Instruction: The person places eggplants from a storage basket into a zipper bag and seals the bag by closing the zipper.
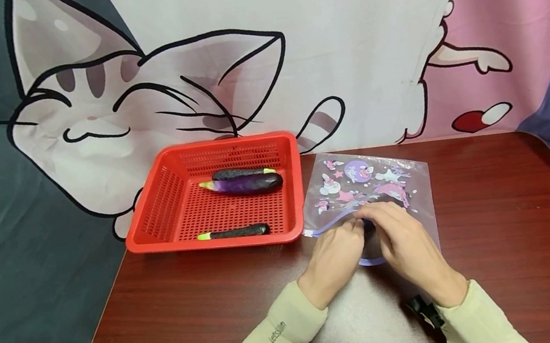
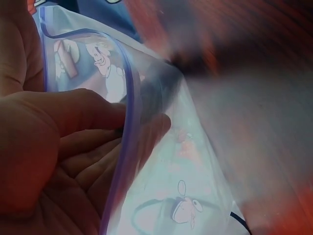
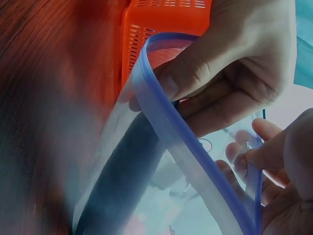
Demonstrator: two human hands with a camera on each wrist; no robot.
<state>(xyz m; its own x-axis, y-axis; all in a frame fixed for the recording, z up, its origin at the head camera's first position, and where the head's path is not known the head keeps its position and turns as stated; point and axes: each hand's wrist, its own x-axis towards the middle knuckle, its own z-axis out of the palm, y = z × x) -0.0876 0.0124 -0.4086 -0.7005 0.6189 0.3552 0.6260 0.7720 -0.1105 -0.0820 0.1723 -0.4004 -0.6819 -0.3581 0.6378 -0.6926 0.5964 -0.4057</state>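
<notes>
A clear zip bag (image 1: 412, 180) with a purple zip edge and pink cartoon prints lies on the table, its mouth spread toward me. My left hand (image 1: 334, 258) reaches into that mouth and grips the end of a long dark vegetable (image 3: 124, 171). Most of the vegetable's length lies inside the bag, seen through the plastic in the right wrist view. My right hand (image 1: 409, 238) pinches the opposite lip of the bag, thumb and fingers on either side of the zip edge (image 3: 252, 186). In the head view both hands hide most of the vegetable.
Left of the bag stands a red perforated basket (image 1: 160, 246). It holds a purple eggplant (image 1: 251, 184), a dark vegetable (image 1: 236, 173) behind it and a slender dark one (image 1: 241, 231) with a yellow-green end near the front wall. A cartoon cloth (image 1: 374, 56) hangs behind the table.
</notes>
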